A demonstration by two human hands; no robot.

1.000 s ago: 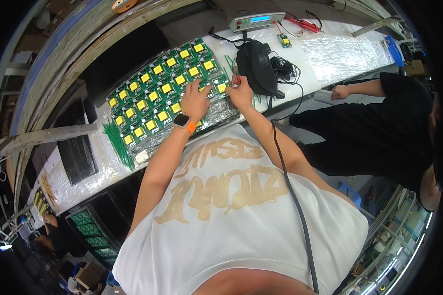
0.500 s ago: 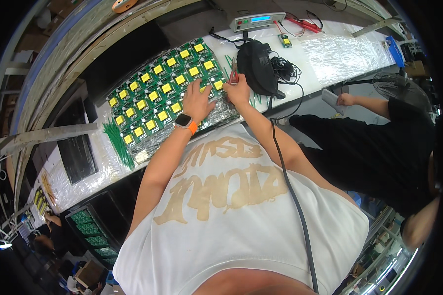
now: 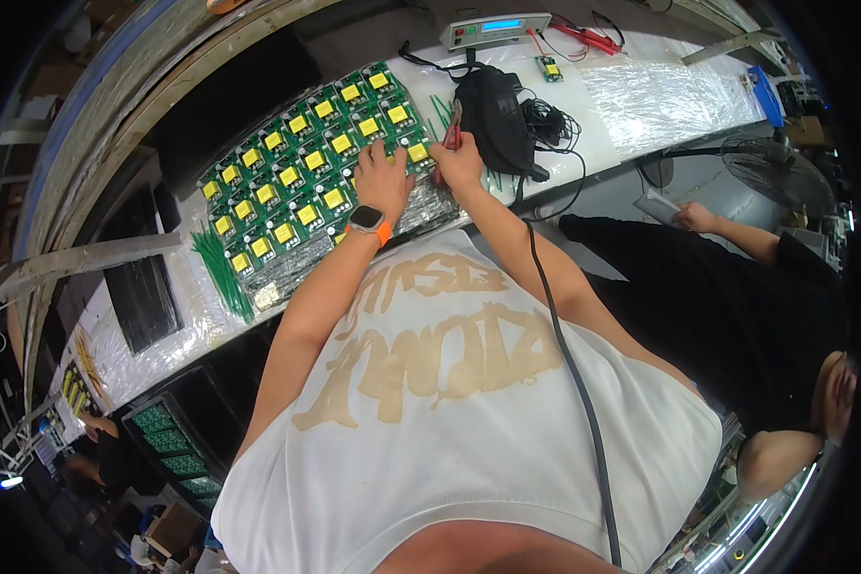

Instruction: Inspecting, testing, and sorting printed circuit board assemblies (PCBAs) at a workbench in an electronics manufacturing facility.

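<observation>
Rows of green circuit boards [image 3: 288, 176], each with a yellow block-shaped transformer, lie packed together on a wrapped tray [image 3: 301, 263]. My left hand [image 3: 383, 185], wearing a watch with an orange strap, rests with fingers apart over boards near the right end. Beside it, at the right edge of the boards, my right hand [image 3: 461, 165] is closed around red-handled pliers [image 3: 454, 134], jaws pointing away from me. Its thumb and fingertips are close to the last board of the near rows; whether they touch it is hard to tell.
Right of the boards lie a black pouch [image 3: 493, 120] and a coiled black cable [image 3: 547, 121]. Behind them stands a tester with a blue display [image 3: 496, 31], wired to a single board [image 3: 549, 68]. Green wires [image 3: 222, 273] lie at left. A co-worker in black [image 3: 708, 287] is at right.
My view has shifted slightly, moving the bench a little up and left in the picture. Both hands keep nearly the same places at the boards. The co-worker's hand at right has moved rightward.
</observation>
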